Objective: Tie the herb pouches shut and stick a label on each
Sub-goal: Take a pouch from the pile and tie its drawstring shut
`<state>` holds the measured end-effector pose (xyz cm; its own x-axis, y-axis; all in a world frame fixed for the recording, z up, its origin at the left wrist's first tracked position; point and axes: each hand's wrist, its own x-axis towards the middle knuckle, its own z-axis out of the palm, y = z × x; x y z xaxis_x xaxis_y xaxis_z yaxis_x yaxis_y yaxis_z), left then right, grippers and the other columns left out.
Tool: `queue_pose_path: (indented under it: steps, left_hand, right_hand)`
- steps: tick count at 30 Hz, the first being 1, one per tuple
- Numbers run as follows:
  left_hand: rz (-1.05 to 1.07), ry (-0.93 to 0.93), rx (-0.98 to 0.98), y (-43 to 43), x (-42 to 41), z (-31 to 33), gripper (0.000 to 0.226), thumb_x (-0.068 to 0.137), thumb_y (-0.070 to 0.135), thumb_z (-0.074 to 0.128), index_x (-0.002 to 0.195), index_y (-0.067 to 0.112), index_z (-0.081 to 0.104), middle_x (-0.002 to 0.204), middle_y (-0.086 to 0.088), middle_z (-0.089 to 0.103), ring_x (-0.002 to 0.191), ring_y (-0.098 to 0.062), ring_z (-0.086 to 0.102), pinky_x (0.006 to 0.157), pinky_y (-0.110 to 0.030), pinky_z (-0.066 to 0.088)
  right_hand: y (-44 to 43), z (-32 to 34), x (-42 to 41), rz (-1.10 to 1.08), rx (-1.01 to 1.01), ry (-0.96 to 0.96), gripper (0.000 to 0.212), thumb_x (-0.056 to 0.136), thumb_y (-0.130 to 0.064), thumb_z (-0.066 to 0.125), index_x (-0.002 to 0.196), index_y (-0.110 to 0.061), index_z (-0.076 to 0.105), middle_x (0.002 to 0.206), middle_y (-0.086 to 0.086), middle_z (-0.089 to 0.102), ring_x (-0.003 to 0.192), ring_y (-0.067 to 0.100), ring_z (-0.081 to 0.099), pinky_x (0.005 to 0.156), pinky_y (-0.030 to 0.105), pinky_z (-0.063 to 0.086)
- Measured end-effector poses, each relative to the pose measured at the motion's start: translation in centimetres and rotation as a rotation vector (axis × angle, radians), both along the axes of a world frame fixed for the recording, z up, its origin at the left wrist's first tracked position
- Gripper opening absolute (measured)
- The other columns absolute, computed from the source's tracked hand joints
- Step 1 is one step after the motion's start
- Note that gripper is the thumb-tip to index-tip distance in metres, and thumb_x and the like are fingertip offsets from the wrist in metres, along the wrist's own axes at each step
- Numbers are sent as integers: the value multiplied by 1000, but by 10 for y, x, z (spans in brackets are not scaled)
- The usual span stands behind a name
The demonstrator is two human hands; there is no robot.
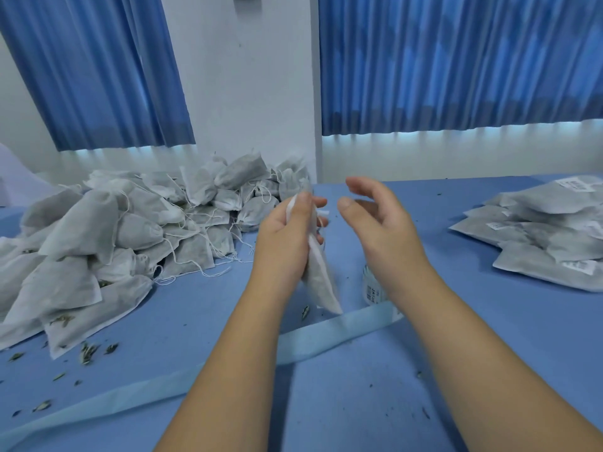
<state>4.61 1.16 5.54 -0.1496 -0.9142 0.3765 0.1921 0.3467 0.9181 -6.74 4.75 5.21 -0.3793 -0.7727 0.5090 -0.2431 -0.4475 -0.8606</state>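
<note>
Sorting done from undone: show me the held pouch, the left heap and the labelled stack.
held pouch [321,285]: head view, lower body.
pouch heap [85,220]: head view, a mid-heap pouch.
labelled stack [535,236]: head view, an upper pouch's face.

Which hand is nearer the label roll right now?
Right. The right hand is open right by the label roll, its wrist partly hiding it. The left hand grips a pouch to the roll's left.

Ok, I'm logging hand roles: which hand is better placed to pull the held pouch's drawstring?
Probably the right. The left hand grips the pouch near its top, so it is occupied. The right hand is open, holds nothing, and sits just beside the pouch's top end.
</note>
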Motion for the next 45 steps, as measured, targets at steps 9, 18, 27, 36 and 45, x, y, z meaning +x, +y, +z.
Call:
queue_pose_path:
  steps: [9,18,27,36,45]
  left_hand:
    - [114,-520,-478,8,-4,-4,18,85,21,62,83,33,75,79,7,55,83,3,53,75,-9,38]
    - [-118,-613,-464,39,-6,12,7,85,37,73,80,42,71,84,28,67,83,10,58,73,-5,40]
    - [-295,-723,-226,53,-18,8,20,96,26,60,83,17,72,79,-4,73,66,-10,67,69,-28,48]
    - [-522,-380,166,59,-34,-2,24,94,-4,42,80,0,61,66,-9,60,54,-19,55,59,-26,50]
    - [-591,-109,178,61,-40,-3,21,83,16,58,82,5,76,64,-4,55,45,-13,39,46,-23,36]
  right_hand:
    - [28,7,-19,427,446,-88,30,98,-43,51,98,-18,69,90,8,73,61,20,64,56,30,51]
    - [66,5,-78,611,437,34,28,77,-44,75,79,-17,71,54,-7,21,46,12,15,43,19,18]
    - [73,-7,-92,512,342,-64,11,79,-21,63,71,-15,67,47,-7,29,43,9,16,42,19,17]
    - [80,-6,-83,299,260,57,15,89,-4,59,75,-7,63,42,-13,45,40,9,24,41,19,21]
    - [77,-8,-81,96,175,-19,8,78,-18,73,71,-15,70,46,-10,38,43,10,27,43,19,24]
